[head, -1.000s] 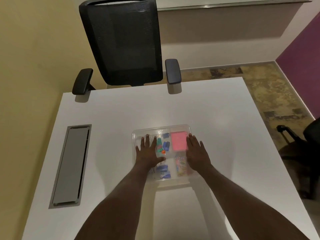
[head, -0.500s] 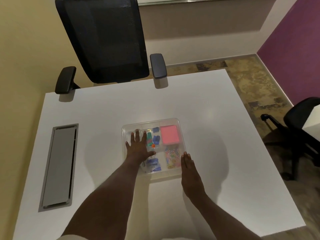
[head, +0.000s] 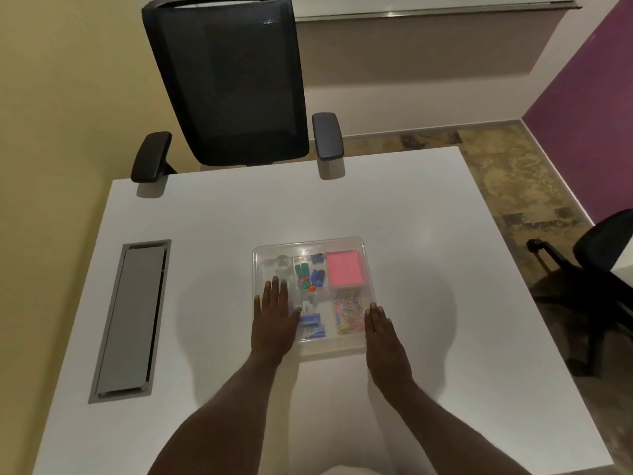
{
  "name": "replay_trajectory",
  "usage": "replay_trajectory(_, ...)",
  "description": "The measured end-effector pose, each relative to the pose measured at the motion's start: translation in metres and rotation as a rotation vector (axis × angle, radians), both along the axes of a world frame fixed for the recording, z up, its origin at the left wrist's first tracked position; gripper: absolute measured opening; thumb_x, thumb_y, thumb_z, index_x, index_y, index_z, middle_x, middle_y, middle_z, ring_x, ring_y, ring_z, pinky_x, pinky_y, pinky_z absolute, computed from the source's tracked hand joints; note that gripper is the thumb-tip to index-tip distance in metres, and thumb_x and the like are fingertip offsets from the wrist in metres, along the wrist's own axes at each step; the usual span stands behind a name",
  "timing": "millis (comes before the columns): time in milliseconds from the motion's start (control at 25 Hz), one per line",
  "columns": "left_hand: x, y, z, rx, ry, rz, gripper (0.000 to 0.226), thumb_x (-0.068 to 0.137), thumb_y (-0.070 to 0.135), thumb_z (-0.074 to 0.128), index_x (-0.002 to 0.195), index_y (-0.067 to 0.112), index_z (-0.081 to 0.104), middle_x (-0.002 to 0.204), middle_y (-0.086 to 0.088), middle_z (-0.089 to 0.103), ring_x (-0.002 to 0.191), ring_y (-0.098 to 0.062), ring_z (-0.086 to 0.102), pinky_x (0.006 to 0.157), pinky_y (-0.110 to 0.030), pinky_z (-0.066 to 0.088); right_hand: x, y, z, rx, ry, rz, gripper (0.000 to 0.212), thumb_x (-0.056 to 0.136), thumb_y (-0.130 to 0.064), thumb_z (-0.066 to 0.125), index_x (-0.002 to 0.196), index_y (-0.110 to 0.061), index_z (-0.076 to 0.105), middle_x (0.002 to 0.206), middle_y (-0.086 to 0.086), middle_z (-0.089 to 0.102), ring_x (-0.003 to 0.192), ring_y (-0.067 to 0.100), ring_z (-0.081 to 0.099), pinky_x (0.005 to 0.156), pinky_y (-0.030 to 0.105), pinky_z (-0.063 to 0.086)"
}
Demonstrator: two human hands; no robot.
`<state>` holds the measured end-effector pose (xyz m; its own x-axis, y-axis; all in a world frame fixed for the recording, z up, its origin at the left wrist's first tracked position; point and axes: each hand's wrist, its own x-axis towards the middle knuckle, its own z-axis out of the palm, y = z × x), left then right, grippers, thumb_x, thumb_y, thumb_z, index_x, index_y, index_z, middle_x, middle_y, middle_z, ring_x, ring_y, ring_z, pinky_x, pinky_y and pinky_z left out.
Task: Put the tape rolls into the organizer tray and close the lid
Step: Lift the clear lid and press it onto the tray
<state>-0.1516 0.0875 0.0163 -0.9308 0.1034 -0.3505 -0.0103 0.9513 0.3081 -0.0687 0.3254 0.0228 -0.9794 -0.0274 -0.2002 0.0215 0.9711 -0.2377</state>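
Note:
A clear organizer tray sits mid-table with its transparent lid lying flat over the compartments. Through the lid I see a clear tape roll at the back left, small green and blue items, a pink pad, coloured paper clips and a blue stapler. My left hand lies flat, palm down, on the tray's front left part. My right hand rests flat at the tray's front right corner, fingers together, holding nothing.
The white table has a grey cable hatch set into its left side. A black mesh office chair stands at the far edge. Another black chair is on the floor to the right.
My right hand slid off the lid toward me and now rests at the tray's front right corner. My left hand drew back toward the front left part. The camera view shifted.

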Motion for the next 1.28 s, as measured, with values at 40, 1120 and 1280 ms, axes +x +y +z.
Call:
replay_trajectory(40, 0.015, -0.003, -0.003, 0.004, 0.046, -0.007, 0.073, 0.112, 0.045, 0.033, 0.167, 0.011, 0.000, 0.177, -0.010, -0.003, 0.165, -0.027, -0.001, 0.135, -0.050, 0.008, -0.001, -0.001, -0.001, 0.008, -0.007, 0.002, 0.067, 0.080, 0.011, 0.074, 0.142, 0.010, 0.046, 0.150, 0.027, 0.045, 0.140, 0.042, 0.044, 0.112, 0.050, 0.045)
replay_trajectory(1120, 0.085, -0.011, -0.004, -0.093, 0.023, 0.017, 0.075, 0.110, 0.050, 0.028, 0.168, 0.012, -0.004, 0.176, -0.010, -0.008, 0.164, -0.026, -0.009, 0.133, -0.054, -0.007, -0.010, -0.012, 0.008, 0.027, -0.028, 0.061, 0.057, 0.106, -0.022, 0.037, 0.160, -0.016, 0.017, 0.169, 0.009, 0.009, 0.157, 0.026, 0.007, 0.128, 0.041, 0.004)
replay_trajectory(1280, 0.068, 0.005, 0.008, 0.006, 0.033, -0.040, 0.082, 0.107, 0.051, 0.044, 0.168, 0.018, 0.000, 0.177, -0.007, -0.008, 0.164, -0.026, -0.010, 0.135, -0.045, 0.000, -0.018, -0.044, 0.015, -0.078, -0.038, 0.133, 0.062, 0.105, -0.029, 0.049, 0.159, -0.019, 0.022, 0.168, 0.006, 0.015, 0.157, 0.024, 0.010, 0.129, 0.042, 0.012)
